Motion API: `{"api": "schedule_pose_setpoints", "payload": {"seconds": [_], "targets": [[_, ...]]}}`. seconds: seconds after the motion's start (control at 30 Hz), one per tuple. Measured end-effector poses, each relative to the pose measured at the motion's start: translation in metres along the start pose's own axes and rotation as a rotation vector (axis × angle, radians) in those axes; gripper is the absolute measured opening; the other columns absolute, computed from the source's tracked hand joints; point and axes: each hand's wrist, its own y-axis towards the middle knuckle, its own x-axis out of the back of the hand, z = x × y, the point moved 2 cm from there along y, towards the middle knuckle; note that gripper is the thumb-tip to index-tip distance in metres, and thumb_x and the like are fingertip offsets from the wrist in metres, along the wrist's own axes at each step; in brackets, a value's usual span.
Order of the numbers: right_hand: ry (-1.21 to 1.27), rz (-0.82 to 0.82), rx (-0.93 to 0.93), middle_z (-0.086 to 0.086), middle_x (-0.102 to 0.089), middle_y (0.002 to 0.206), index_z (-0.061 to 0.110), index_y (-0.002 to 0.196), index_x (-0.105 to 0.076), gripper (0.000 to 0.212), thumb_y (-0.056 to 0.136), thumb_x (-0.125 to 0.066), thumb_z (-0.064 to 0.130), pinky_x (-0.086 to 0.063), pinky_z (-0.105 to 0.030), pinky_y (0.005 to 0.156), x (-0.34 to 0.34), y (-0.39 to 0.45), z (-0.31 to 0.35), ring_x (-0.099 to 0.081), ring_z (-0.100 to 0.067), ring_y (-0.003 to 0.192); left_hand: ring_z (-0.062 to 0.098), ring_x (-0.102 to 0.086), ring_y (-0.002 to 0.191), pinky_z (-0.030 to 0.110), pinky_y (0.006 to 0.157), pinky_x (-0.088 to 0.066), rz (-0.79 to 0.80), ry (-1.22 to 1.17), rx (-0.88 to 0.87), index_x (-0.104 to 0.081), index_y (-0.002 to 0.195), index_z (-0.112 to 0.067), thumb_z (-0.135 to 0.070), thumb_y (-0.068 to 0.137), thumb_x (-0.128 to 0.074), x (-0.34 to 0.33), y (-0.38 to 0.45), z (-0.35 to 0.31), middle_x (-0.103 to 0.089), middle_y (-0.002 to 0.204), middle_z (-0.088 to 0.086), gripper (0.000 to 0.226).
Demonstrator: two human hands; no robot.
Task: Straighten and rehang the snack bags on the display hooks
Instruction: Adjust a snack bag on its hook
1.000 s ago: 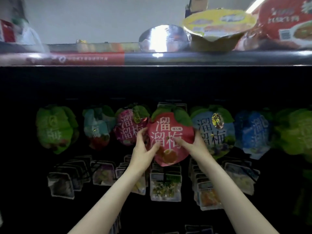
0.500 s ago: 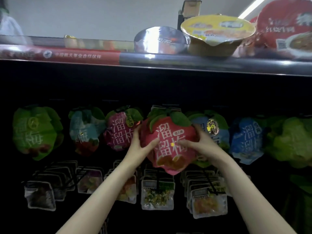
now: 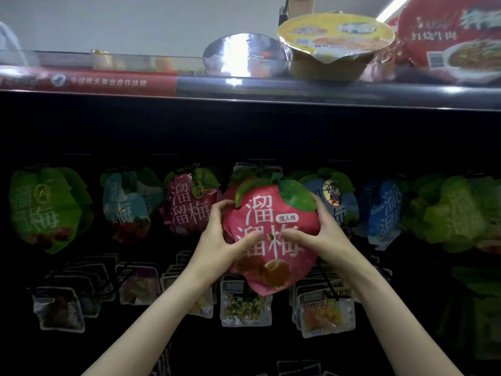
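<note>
My left hand (image 3: 219, 240) and right hand (image 3: 322, 234) both grip the pink snack bag (image 3: 271, 232), held in front of the middle hook in the rack's upper row. I should level it, find its top hole, then slide it on squarely.

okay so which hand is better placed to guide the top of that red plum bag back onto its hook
Probably the right hand: its fingers reach the red bag's upper edge beside the green leaf, nearest the hanging point. The left hand grips lower on the side, better for steadying. The hook itself isn't visible.
</note>
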Motion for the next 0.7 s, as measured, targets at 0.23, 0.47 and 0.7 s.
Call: {"api": "schedule_pose_setpoints", "payload": {"seconds": [0.23,0.47,0.7], "targets": [[-0.057,-0.307,0.027,0.012,-0.058,0.111,0.036,0.126,-0.039,0.077,0.059,-0.077,0.032,-0.057,-0.025,0.076,0.047,-0.023,0.004,-0.065,-0.006,0.094,-0.003,-0.046,0.118,0.025,0.099,-0.044,0.202,0.083,-0.131,-0.011,0.135,-0.053,-0.059,0.061,-0.068,-0.059,0.019,-0.012,-0.035,0.133,-0.021,0.094],[0.111,-0.383,-0.071,-0.002,-0.064,0.102,0.037,0.103,-0.050,0.058,0.056,-0.078,0.020,-0.058,-0.030,0.064,0.076,-0.030,-0.018,-0.070,-0.015,0.079,0.007,-0.039,0.128,0.030,0.105,-0.038,0.260,0.132,-0.121,-0.020,0.142,-0.035,-0.061,0.066,-0.062,-0.089,0.027,-0.007,-0.033,0.142,-0.010,0.091],[0.018,-0.329,-0.064,0.004,-0.061,0.106,0.032,0.116,-0.046,0.067,0.061,-0.080,0.017,-0.057,-0.025,0.065,0.073,-0.025,-0.018,-0.068,-0.013,0.087,0.025,-0.037,0.130,0.034,0.106,-0.031,-0.259,0.279,-0.023,-0.033,0.139,-0.009,-0.024,0.086,-0.061,-0.011,0.071,0.030,-0.040,0.138,0.011,0.062]]}}
